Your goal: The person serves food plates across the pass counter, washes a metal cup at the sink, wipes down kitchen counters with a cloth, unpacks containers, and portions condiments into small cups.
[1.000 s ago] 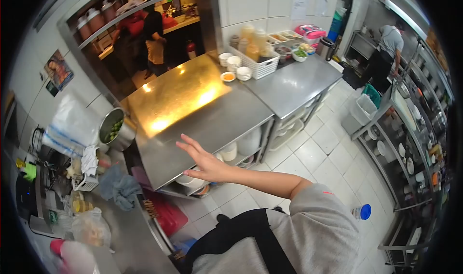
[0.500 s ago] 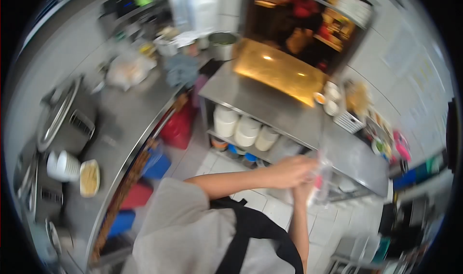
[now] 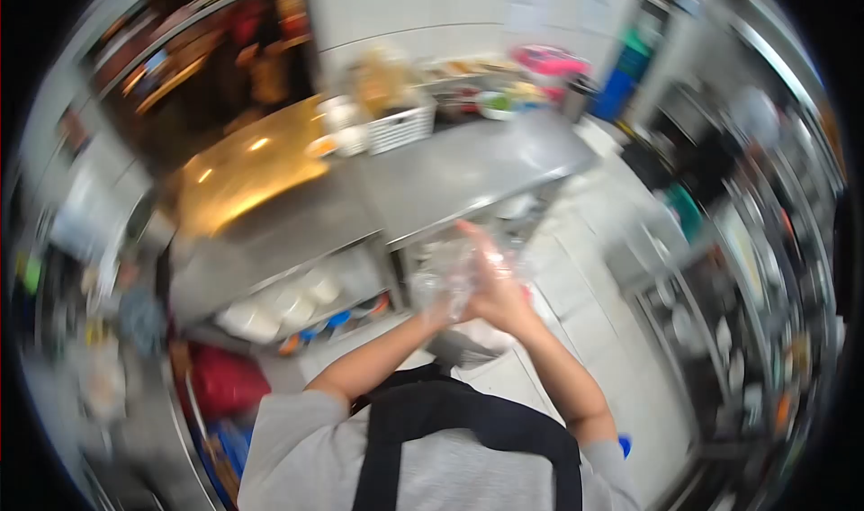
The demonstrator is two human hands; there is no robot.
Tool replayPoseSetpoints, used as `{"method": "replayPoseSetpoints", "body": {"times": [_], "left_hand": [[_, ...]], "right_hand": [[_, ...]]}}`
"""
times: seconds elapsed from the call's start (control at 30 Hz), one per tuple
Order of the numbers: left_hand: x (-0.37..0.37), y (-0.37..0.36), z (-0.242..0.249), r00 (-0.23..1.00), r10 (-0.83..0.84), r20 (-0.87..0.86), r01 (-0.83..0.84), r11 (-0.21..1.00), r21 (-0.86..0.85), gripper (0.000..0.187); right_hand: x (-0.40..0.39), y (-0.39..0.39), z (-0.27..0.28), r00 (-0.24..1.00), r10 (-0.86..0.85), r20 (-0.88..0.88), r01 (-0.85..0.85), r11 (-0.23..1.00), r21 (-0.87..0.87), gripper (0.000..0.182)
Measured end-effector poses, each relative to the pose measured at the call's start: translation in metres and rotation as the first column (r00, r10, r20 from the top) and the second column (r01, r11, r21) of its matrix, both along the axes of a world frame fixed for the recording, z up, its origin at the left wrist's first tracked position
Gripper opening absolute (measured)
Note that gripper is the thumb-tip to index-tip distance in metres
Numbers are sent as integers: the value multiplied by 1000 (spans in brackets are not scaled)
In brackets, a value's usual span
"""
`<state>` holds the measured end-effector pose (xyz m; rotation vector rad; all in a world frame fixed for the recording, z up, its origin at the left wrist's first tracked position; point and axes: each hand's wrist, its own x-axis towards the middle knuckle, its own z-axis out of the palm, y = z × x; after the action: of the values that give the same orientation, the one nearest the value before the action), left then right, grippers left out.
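Both my hands are close together in front of my chest, amid crumpled clear plastic [image 3: 432, 286], which could be a thin bag or a glove. The plastic covers my left hand [image 3: 450, 306], and blur hides its fingers. My right hand [image 3: 495, 286] touches or overlaps the left, with its fingers stretched upward and shiny plastic over them. A small reddish patch shows beside the right wrist; I cannot make out what it is.
Ahead stands a steel counter [image 3: 468, 165] with a white basket [image 3: 402, 126], stacked white containers and a pink item [image 3: 551, 61]. White tubs [image 3: 297, 309] sit on its lower shelf. Steel racks [image 3: 693, 322] line the right side. A red bin [image 3: 225, 378] stands at left.
My view has swung to the right, so the counter now appears further left. My hands have moved from the right side to the middle, and my right hand's fingers now point upward.
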<state>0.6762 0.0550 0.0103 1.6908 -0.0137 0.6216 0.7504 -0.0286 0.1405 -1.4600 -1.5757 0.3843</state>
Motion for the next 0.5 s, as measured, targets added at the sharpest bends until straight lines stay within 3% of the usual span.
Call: {"method": "replayPoseSetpoints", "body": {"times": [0.03, 0.07, 0.1, 0.13, 0.17, 0.2, 0.23, 0.27, 0.3, 0.37, 0.4, 0.43, 0.47, 0.5], "left_hand": [[27, 8, -29, 992, -123, 4, 121, 973, -194, 60], [43, 5, -17, 978, -211, 6, 208, 960, -186, 60], [51, 1, 8, 983, -161, -91, 159, 987, -25, 56], [54, 3, 25, 984, -66, -167, 91, 985, 148, 53], [61, 8, 28, 985, -67, -157, 92, 983, 157, 53], [80, 17, 30, 846, -253, -470, 391, 893, 222, 52], [96, 26, 29, 583, -339, -738, 652, 738, 175, 51], [108, 28, 26, 675, -306, -671, 542, 824, 168, 51], [121, 25, 20, 752, -271, -601, 434, 890, 142, 51], [158, 25, -15, 876, -392, -283, 436, 892, 114, 39], [175, 21, -37, 886, -369, -279, 411, 905, 107, 39], [189, 15, -64, 929, -326, -175, 358, 911, 206, 39], [200, 10, -88, 962, -263, -69, 272, 914, 301, 38], [207, 14, -99, 983, -182, 38, 154, 909, 388, 37]], "right_hand": [[8, -1, 7, 998, -7, -68, 8, 1000, 9, 68], [21, -3, 15, 991, 12, -134, -9, 1000, 25, 69], [42, -7, 27, 990, -45, -132, 50, 998, 32, 69], [56, -11, 41, 999, -34, 5, 35, 995, -96, 67], [62, -14, 52, 989, 22, 143, 11, 974, -227, 66], [78, -14, 57, 958, -40, 285, 120, 955, -272, 70], [88, -19, 75, 933, -137, 334, 185, 976, -115, 70], [92, -27, 97, 901, -244, 359, 244, 969, 44, 70], [93, -30, 111, 906, -229, 357, 229, 972, 40, 70], [98, -36, 125, 853, -233, 468, 128, 961, 246, 76], [104, -34, 115, 859, -205, 470, 100, 966, 239, 76], [110, -27, 94, 731, -3, 682, 27, 999, -25, 73], [117, -19, 68, 541, 245, 805, -6, 958, -287, 70], [144, -17, 23, 405, 229, 885, 100, 951, -292, 56]]}}
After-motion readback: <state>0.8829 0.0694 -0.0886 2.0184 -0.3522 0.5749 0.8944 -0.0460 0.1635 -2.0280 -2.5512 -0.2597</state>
